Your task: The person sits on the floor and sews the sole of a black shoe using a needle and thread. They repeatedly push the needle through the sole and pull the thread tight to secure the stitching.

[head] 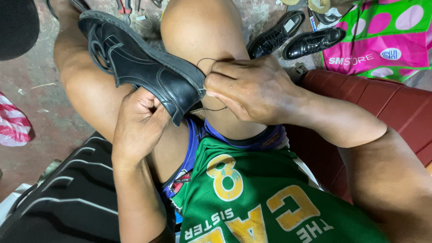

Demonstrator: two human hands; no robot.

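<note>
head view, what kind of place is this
Likely a small shoe repair spot. The left hand and right hand work thread into a black shoe; another pair of shoes and hand tools lie on the concrete floor.

Shoe [144, 67] lying across our thighs, our left hand [139, 123] under its heel, our right hand [252, 87] just right, pair of shoes [294, 38] on floor beyond our knee
</note>
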